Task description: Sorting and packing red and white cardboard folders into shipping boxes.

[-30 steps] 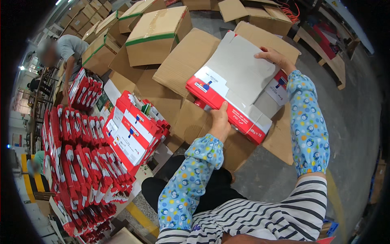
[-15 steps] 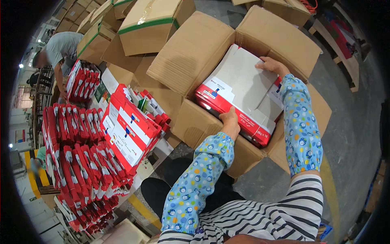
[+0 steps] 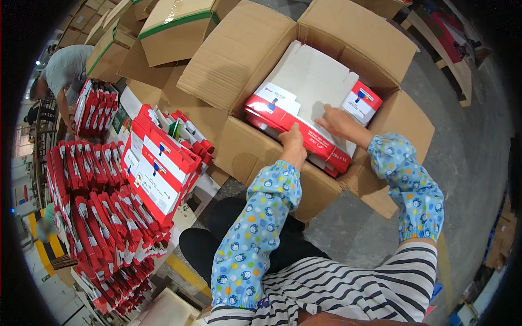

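Note:
A stack of flattened red-and-white cartons [image 3: 312, 81], grey-white panel uppermost, lies inside an open brown cardboard box [image 3: 239, 138]. My left hand [image 3: 293, 145] is closed at the stack's near red edge, thumb on top, its other fingers partly hidden. Over the near right part of the top carton is my right hand [image 3: 343, 125], thumb and fingers apart, fingertips touching the panel and holding nothing. Both forearms wear blue patterned sleeves.
To my left stand tall piles of folded red-and-white cartons [image 3: 109, 217], with a flat bundle [image 3: 157, 174] leaning on them. More brown boxes [image 3: 179, 32] with green tape stand behind. A person [image 3: 68, 68] bends over cartons at far left. A wooden pallet [image 3: 443, 60] lies at far right.
My right hand has come from the stack's far right part toward me, uncovering the printed right end. My left hand stays at the near edge. The whole view has shifted slightly.

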The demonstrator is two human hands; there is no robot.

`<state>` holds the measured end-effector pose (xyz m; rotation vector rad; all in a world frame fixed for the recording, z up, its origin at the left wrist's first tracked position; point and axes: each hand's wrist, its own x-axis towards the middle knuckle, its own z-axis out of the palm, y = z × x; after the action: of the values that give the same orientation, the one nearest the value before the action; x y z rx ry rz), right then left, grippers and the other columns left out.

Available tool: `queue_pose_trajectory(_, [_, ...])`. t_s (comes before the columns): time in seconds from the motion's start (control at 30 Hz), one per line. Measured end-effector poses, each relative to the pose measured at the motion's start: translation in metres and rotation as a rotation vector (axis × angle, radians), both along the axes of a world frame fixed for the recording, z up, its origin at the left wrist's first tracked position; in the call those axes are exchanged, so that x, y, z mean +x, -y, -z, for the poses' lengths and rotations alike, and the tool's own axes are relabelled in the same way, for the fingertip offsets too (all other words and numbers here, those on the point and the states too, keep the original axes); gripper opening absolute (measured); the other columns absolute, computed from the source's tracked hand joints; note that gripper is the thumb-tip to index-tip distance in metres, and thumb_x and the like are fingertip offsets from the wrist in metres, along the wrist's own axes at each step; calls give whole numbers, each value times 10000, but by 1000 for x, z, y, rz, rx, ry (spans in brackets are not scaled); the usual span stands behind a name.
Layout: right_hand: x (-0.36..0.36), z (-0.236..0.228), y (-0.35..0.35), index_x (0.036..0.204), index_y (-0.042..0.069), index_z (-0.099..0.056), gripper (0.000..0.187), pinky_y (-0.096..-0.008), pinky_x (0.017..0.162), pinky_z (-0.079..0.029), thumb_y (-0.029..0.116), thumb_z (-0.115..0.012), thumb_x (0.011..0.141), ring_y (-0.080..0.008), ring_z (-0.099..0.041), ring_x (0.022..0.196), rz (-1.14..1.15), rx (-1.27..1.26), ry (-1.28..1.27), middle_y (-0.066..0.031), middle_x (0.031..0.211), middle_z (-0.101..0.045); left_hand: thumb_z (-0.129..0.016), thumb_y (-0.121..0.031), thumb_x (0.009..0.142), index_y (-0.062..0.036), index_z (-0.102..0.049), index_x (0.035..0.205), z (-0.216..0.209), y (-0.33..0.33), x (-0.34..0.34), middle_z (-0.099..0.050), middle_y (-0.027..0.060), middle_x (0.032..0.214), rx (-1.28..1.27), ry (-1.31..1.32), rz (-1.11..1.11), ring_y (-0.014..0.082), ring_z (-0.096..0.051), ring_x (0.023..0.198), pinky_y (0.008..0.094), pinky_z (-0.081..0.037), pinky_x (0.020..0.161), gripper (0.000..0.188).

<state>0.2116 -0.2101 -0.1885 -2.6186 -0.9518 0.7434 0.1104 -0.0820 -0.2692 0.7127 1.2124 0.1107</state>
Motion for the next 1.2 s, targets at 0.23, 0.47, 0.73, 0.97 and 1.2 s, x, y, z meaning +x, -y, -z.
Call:
queue_pose_trajectory(0.23, [-13,22,15,1161,-20,-500,504,-519,854,-470,428,-543,932,-482,-590,965,71,206,-161,-312,988,-612,-567,-171,924,47,-527,1163,-20,3,9,-625,168,1064,-11,23,-60,295,-659,915,461,-556,778,326])
queue_pose_trajectory(0.47, [-8,44,28,1399,112,-456,667,-441,964,-426,397,-686,842,-420,-530,1123,-12,258,-188,-255,1176,-546,-532,-108,895,51,-521,1132,-46,4,16,-619,179,1041,-19,-27,-61,303,-668,850,451,-566,670,285])
queue_pose_trajectory(0.73, [-13,47,40,1429,167,-436,689,-398,1004,-402,282,-737,820,-360,-492,1152,-100,422,-398,-208,1244,-475,-572,-79,841,104,-472,1218,-58,7,0,-631,188,1044,-46,-81,82,303,-679,825,419,-564,675,431])
queue_pose_trajectory(0.97, [-5,40,51,1350,136,-521,662,-426,949,-444,254,-784,755,-379,-547,1078,-124,249,-304,-230,1153,-553,-552,-121,844,-18,-590,1169,-105,34,-30,-548,138,1287,1653,167,1025,329,-510,1194,512,-336,1010,343])
queue_pose_trajectory(1.2, [98,22,42,1220,4,-519,469,-457,927,-463,229,-653,830,-392,-531,1149,383,100,347,-227,1209,-549,-580,-283,861,-77,-688,1016,-70,-12,-29,-618,88,1152,1519,-151,1681,294,-585,1097,503,-469,874,280])
